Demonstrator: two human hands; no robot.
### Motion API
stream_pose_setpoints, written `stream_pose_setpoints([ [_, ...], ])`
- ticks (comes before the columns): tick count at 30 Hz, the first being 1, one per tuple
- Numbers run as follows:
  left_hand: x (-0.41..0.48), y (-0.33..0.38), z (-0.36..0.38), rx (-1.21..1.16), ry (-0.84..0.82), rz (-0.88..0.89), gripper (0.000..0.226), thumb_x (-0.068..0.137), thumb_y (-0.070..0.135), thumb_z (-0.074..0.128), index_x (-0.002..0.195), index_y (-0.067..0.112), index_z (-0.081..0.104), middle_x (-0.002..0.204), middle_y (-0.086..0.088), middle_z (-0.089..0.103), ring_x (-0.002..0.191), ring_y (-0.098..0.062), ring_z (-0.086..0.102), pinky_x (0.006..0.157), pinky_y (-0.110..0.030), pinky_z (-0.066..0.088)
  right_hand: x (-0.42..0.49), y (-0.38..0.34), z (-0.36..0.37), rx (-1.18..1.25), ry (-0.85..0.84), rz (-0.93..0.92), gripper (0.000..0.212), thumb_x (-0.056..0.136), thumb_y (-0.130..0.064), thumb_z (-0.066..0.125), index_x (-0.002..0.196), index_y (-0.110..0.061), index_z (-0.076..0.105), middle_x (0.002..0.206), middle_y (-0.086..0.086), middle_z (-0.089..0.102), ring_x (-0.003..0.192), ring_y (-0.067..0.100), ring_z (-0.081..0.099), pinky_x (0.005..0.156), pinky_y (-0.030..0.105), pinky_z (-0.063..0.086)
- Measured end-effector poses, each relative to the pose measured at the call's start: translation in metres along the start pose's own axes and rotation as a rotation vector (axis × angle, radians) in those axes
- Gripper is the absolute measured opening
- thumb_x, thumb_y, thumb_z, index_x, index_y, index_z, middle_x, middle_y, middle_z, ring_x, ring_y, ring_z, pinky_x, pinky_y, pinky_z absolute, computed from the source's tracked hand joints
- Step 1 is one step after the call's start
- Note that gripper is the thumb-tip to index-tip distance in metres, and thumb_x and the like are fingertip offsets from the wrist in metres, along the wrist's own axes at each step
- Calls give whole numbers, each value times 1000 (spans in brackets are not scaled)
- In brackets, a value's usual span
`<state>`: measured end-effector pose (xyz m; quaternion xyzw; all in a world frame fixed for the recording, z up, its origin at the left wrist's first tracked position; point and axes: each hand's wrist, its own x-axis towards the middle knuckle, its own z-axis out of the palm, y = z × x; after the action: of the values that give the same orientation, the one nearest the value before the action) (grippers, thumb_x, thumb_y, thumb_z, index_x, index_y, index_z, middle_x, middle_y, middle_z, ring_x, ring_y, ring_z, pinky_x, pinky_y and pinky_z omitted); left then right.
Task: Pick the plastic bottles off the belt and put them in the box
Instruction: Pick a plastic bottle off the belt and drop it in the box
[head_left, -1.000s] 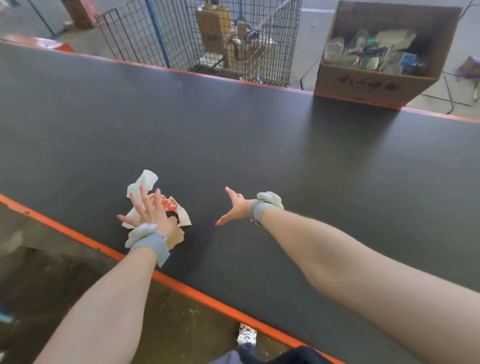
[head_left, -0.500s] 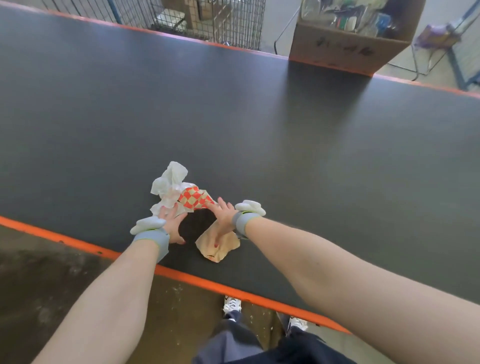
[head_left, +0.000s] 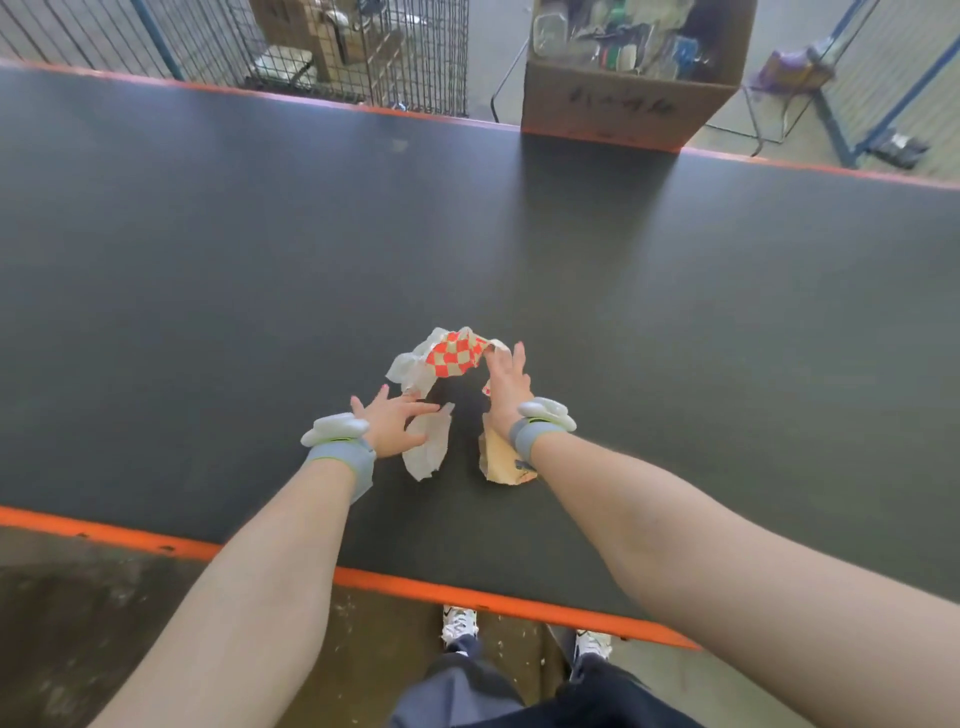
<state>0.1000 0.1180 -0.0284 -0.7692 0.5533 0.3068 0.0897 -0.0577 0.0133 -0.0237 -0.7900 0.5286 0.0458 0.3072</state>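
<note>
paper scraps (head_left: 457, 356) now spread apart, both hands (head_left: 392, 421) on them

Bare forearms; grey wristbands (head_left: 343, 457) with white pods; dark trousers (head_left: 498, 696); white sneakers (head_left: 459, 623).

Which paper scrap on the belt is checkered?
The red-and-tan checkered wrapper, farthest from the person, by the right hand; the white paper and tan paper are plain.

Belt (head_left: 675, 322) dark grey, orange edging; wrapper (head_left: 457, 356) red-and-tan checked; box (head_left: 618, 111) brown; wristbands (head_left: 343, 460) seemingly grey.
</note>
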Motion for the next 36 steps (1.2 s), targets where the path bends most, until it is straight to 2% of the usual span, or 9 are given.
stream_pose_setpoints([
  [2, 1, 7, -5, -67, 50, 52, 47, 94, 41, 49, 138, 51, 37, 154, 13, 30, 149, -27, 4, 113, -66, 1, 3, 3, -3, -34, 27, -56, 95, 83, 5, 56, 152, -38, 7, 160, 3, -18, 134, 36, 27, 101, 52, 41],
  [5, -3, 14, -10, -93, 145, 134, 57, 92, 39, 54, 142, 51, 30, 159, 17, 8, 149, -27, 4, 114, -64, 7, 4, 8, -2, -122, -27, -105, 86, 91, -30, 61, 151, -43, 2, 159, -2, -18, 145, 33, 1, 109, 62, 26],
  [10, -7, 9, -8, 27, 170, 82, 81, 88, 45, 54, 147, 51, -1, 157, 21, -17, 148, -25, -9, 113, -66, 6, 0, 23, 6, -191, -286, -25, 99, 84, -61, 59, 151, -44, -11, 160, -1, -23, 147, 39, -13, 117, 53, 5],
  [13, -9, 0, -2, 134, 122, -26, 80, 91, 49, 48, 148, 48, -9, 156, 16, -24, 147, -26, -16, 111, -68, 3, -2, 33, 9, -292, -328, 26, 97, 87, -56, 59, 151, -41, -12, 158, 1, -27, 147, 40, -10, 117, 54, 7],
  [17, -12, -12, 0, 207, 59, -163, 74, 95, 50, 40, 149, 44, -9, 156, 9, -27, 145, -27, -22, 109, -70, 1, 5, 26, -2, -195, -120, 17, 84, 94, -47, 52, 152, -40, -8, 159, 2, -24, 148, 38, 0, 117, 53, 15],
  [25, -17, -24, -5, 133, 35, -311, 72, 97, 49, 37, 151, 37, -10, 157, 0, -27, 146, -26, -19, 109, -70, 6, 16, 14, -11, -243, -299, 20, 91, 87, -60, 54, 152, -43, -8, 160, -2, -21, 148, 37, 6, 115, 49, 18],
  [29, -24, -32, 2, 164, 0, -352, 72, 98, 45, 40, 153, 31, -4, 159, -2, -19, 147, -25, -17, 110, -68, 5, 12, 18, 2, -428, -438, 103, 89, 86, -60, 54, 154, -37, 2, 162, -1, 8, 147, 29, 18, 110, 39, 30],
  [32, -30, -48, 8, 224, 9, -338, 70, 97, 42, 44, 153, 30, 4, 160, 0, -12, 147, -23, -16, 112, -66, 2, 12, 10, 1, -320, -473, 110, 66, 89, -40, 62, 145, -13, 39, 148, 11, 41, 137, 32, 37, 108, 40, 33],
  [36, -46, -71, 1, 236, 117, -403, 73, 95, 39, 49, 153, 29, 5, 160, -2, -11, 147, -22, -16, 114, -64, 1, 12, -16, -3, -261, -455, 72, 61, 88, -28, 66, 139, -2, 46, 145, 19, 43, 134, 38, 38, 109, 44, 31],
])
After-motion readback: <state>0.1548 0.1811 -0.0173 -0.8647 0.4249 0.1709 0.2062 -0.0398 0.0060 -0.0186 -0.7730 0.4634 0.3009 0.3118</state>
